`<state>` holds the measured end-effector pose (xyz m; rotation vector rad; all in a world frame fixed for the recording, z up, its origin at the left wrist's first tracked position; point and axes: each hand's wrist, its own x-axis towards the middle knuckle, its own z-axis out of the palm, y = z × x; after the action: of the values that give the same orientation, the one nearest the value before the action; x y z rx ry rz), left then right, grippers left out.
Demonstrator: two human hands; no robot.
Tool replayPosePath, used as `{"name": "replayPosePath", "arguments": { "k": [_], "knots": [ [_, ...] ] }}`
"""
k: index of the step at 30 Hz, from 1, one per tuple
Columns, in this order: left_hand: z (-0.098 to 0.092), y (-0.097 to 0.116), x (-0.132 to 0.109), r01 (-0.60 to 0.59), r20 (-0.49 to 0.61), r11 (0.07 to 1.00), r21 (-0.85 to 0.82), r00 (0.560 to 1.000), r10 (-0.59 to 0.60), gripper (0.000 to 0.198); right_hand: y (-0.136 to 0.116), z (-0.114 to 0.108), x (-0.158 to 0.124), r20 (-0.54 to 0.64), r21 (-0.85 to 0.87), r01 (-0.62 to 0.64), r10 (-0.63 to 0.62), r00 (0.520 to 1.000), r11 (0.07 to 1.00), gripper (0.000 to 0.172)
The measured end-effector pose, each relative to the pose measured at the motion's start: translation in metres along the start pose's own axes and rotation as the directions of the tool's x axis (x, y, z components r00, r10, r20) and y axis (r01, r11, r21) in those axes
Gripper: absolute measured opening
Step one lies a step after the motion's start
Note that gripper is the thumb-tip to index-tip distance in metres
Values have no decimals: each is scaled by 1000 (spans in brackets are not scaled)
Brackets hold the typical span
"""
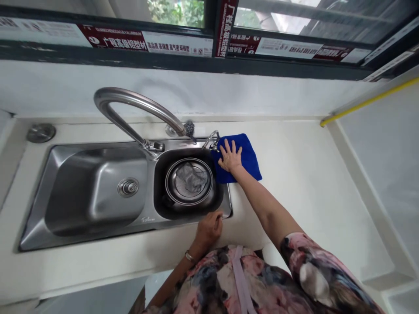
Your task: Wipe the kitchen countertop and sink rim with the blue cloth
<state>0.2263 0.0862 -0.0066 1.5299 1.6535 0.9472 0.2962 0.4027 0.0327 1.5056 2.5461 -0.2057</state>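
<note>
A blue cloth (250,163) lies spread on the counter, its left side overlapping the right rim of the double sink (150,174). My right hand (231,157) presses flat on it, fingers spread. At the sink's front right edge my left hand (210,226) rests with its fingers curled in; whether anything is inside them is hidden. In the smaller basin sits a round metal strainer or pan (170,185) with a crumpled grey mesh cloth (193,178) in it. A small curved tap (212,138) stands just beside the blue cloth.
A tall curved faucet (131,93) arches over the sink's back. Near its spout is a dark scrubber (189,128). The larger basin (98,187) has a drain (128,187). A round metal cap (41,133) sits at the back left. A yellow pipe (369,101) runs along the right wall.
</note>
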Motion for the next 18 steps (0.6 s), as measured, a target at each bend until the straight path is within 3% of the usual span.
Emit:
{"name": "replayPosePath", "arguments": {
  "k": [5, 9, 13, 18],
  "knots": [
    [-3, 1, -1, -16, 5, 999, 39, 1000, 16, 25, 12, -1, 19, -20, 60, 50, -49, 999, 997, 72],
    [-4, 1, 1, 21, 17, 999, 31, 1000, -21, 28, 15, 8, 10, -109, 168, 73, -55, 992, 983, 70],
    [-5, 2, 3, 52, 31, 999, -8, 998, -52, 30, 15, 17, -23, -152, 218, 90, -58, 987, 972, 65],
    [-5, 1, 7, 56, 25, 998, -36, 998, -55, 27, 13, 26, -88, -162, 194, 147, -116, 980, 970, 58]
  ]
}}
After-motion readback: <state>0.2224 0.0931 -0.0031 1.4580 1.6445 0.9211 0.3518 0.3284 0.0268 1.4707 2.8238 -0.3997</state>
